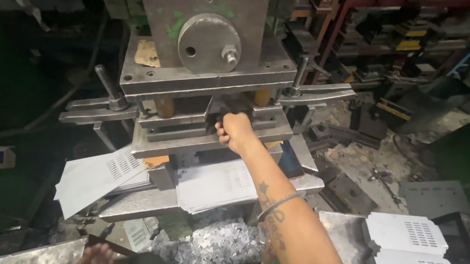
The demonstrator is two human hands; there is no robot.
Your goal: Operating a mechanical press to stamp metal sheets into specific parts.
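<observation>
Right hand (235, 132) reaching into the die gap of the press (207, 96), fingers curled shut around something dark there, too hidden to name. Left hand (95, 259) low at the frame's bottom edge, flat and open, holding nothing. Best done with the wrist level and clear of the upper plate, and the grip firm. Punched sheets (216, 183) stacked just below the die, another sheet (97, 175) slanting off to the left, scrap chips (219, 249) heaped underneath.
</observation>
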